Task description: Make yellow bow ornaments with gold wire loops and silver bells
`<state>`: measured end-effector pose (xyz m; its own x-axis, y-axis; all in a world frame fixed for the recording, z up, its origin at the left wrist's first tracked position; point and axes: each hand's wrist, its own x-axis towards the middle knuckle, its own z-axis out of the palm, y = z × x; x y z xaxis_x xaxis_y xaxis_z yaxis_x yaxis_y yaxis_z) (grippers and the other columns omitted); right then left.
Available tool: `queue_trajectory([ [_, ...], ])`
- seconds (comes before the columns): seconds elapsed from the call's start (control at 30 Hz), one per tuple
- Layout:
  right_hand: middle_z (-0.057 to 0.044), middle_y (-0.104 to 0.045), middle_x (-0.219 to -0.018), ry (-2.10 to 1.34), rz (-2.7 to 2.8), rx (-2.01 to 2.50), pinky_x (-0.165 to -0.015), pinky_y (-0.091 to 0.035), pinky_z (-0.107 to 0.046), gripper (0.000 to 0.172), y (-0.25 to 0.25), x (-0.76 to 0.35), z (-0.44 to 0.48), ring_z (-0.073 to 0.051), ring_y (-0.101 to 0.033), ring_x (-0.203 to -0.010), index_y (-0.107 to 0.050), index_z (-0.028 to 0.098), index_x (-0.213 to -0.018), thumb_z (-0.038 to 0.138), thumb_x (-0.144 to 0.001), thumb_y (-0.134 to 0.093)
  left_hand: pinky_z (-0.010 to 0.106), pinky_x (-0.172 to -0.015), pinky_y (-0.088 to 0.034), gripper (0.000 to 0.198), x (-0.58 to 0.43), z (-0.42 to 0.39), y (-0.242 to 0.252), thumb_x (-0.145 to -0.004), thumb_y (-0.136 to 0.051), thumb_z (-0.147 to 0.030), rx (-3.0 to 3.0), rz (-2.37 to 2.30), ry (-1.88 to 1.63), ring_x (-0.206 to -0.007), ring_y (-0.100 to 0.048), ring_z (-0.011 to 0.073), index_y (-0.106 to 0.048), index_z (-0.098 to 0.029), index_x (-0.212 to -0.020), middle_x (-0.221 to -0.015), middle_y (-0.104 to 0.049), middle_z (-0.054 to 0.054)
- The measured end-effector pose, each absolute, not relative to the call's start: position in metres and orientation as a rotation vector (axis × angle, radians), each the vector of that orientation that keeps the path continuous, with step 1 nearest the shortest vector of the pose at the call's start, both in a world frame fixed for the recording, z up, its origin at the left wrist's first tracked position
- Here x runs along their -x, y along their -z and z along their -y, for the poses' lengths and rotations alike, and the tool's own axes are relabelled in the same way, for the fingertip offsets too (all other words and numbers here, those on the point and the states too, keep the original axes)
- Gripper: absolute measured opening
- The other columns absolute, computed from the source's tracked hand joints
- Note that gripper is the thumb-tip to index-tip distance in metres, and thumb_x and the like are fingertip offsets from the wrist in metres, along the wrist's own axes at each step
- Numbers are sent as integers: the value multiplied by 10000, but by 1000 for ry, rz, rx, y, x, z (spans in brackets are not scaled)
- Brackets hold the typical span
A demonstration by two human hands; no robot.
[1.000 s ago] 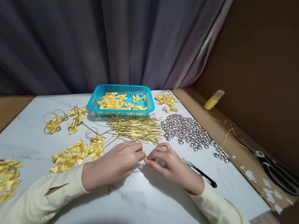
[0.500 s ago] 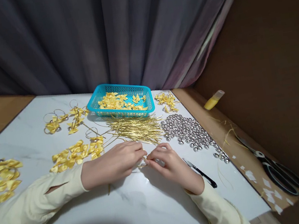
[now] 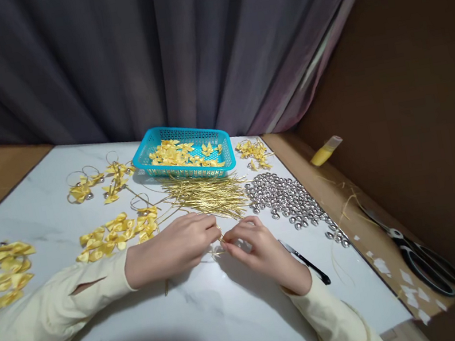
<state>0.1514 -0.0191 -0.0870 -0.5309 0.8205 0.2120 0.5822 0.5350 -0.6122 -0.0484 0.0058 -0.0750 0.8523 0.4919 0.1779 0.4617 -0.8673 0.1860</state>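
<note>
My left hand (image 3: 187,241) and my right hand (image 3: 258,249) meet fingertip to fingertip over the white table (image 3: 235,320). Both are closed in a pinch on a thin gold cord (image 3: 221,239), of which only a short bit shows between them. Just behind the hands lies a pile of cut gold cords (image 3: 209,194). Yellow ribbon bows (image 3: 110,236) are grouped beyond my left wrist. To the right of my right hand spreads a heap of small silver bells or beads (image 3: 279,194); their exact kind I cannot make out.
A blue basket (image 3: 229,164) with yellow bows stands at the back. Bows on cord loops (image 3: 9,271) lie left. Beside my right wrist is a black-handled knife (image 3: 308,264). Large scissors (image 3: 426,265) and a yellow tube (image 3: 326,151) rest on the brown right edge.
My hands stay nearly in place. The fingertips shift slightly around the gold cord, and more of it shows between them now.
</note>
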Motion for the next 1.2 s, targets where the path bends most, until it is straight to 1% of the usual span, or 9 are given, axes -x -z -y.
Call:
queue_trajectory([
  [0.17,3,-688,-757,-634,2283,1127,-835,-336,-332,115,87,-151,19,-145,-583,-731,-630,192,-787,170,-848,-535,282,-670,-400,157,49,-6,77,-885,-424,-133,-2863,-771,-401,-748,-507,168,-577,-153,-855,-792,-548,42],
  [0.33,-3,-693,-767,-607,2296,1123,-837,-342,-333,140,86,-150,19,-142,-588,-736,-636,188,-800,167,-860,-511,285,-663,-404,193,48,-5,77,-907,-392,-159,-2843,-799,-391,-746,-511,169,-583,-150,-876,-799,-553,47],
  [0.53,-17,-696,-770,-620,2313,1127,-833,-346,-337,157,84,-150,20,-149,-590,-743,-639,188,-813,175,-876,-496,301,-673,-402,209,47,-4,76,-917,-392,-185,-2848,-824,-364,-735,-506,172,-576,-150,-825,-779,-543,40],
  [0.9,-15,-696,-774,-651,2324,1092,-857,-323,-342,135,86,-150,19,-141,-594,-730,-643,172,-838,153,-863,-511,287,-660,-396,212,48,-6,79,-906,-387,-140,-2866,-766,-421,-715,-494,165,-565,-153,-791,-762,-537,42],
  [1.2,-13,-692,-779,-631,2327,1094,-851,-341,-341,144,85,-150,19,-145,-592,-747,-632,181,-815,154,-866,-501,304,-654,-384,180,48,-4,75,-884,-391,-94,-2930,-774,-326,-731,-490,178,-549,-152,-823,-790,-538,45],
])
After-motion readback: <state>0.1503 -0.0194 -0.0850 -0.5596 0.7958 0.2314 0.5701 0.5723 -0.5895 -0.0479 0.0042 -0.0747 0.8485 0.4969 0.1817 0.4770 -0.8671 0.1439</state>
